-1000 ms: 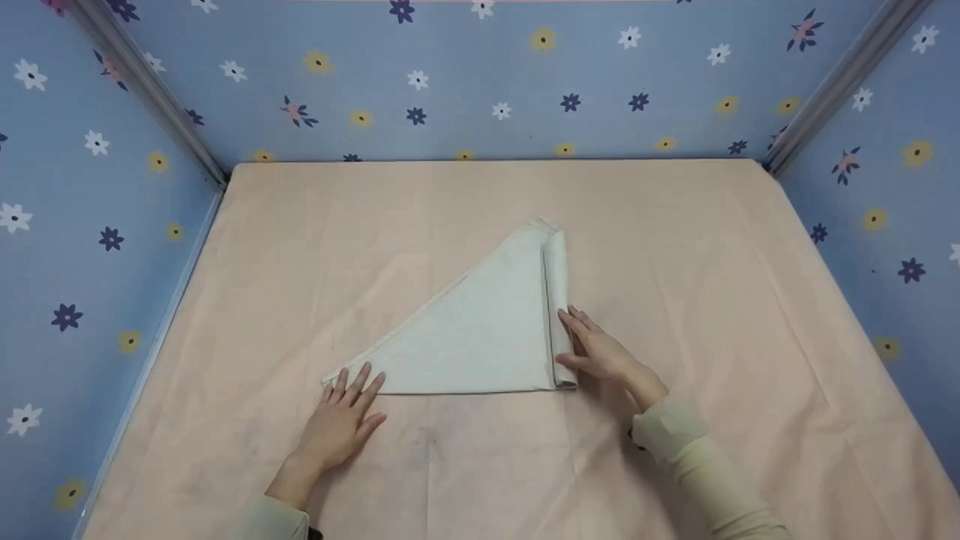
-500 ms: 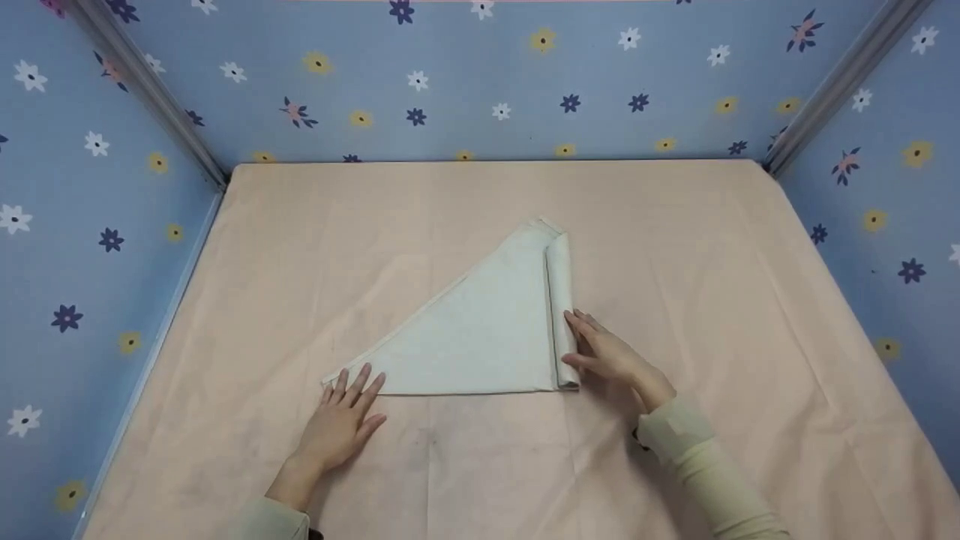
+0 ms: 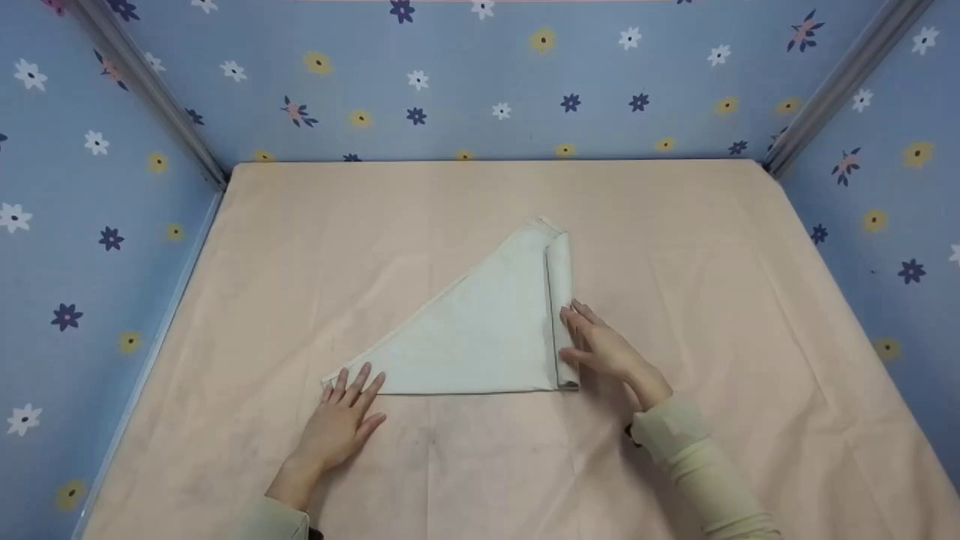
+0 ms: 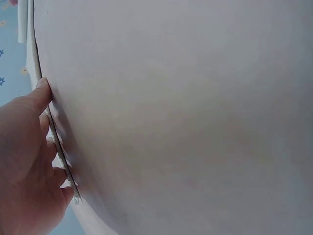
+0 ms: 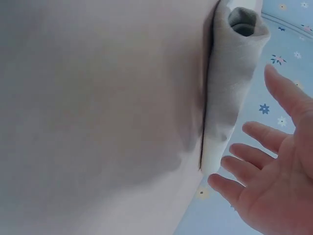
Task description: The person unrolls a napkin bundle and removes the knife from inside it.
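A pale mint cloth [image 3: 465, 330], folded into a triangle, lies in the middle of the table in the head view. Its right side is rolled into an upright-running roll [image 3: 563, 277], whose hollow near end shows in the right wrist view as a spiral tube [image 5: 234, 73]. My left hand [image 3: 336, 431] rests with spread fingers on the cloth's left corner; in the left wrist view its fingertips [image 4: 44, 84] lie along the cloth's edge. At the roll's right side is my right hand [image 3: 611, 352], fingers loosely extended, fingertips over the roll. From the right wrist, its fingers [image 5: 239, 169] look spread, with nothing gripped.
A peach cloth [image 3: 675, 225] with light creases covers the table. Blue flowered walls [image 3: 480, 82] stand at the back and both sides, with grey metal posts [image 3: 150, 90] in the corners.
The roll has shifted a little to the right. My right hand moved slightly right, then back up and left along the roll. My left hand has stayed in place.
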Demonstrator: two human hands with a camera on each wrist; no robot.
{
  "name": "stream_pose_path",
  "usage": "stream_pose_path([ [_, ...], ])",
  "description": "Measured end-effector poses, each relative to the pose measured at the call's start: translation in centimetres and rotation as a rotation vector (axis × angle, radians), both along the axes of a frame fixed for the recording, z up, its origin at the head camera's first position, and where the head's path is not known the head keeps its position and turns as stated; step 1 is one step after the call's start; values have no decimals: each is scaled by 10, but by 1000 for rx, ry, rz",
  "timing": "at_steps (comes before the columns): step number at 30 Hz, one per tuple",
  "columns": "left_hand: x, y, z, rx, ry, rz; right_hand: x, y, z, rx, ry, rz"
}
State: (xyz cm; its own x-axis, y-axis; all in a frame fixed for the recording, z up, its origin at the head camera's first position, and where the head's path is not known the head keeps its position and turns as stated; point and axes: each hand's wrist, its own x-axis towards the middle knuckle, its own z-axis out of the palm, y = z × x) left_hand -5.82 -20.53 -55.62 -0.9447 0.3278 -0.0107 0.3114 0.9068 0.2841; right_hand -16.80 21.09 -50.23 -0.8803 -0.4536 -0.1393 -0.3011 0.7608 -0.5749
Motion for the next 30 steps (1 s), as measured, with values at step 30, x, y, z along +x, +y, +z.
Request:
stream_pose_path([
  [30,0,1,2,10,-16,4,-7,-39,-15,106,45,15],
])
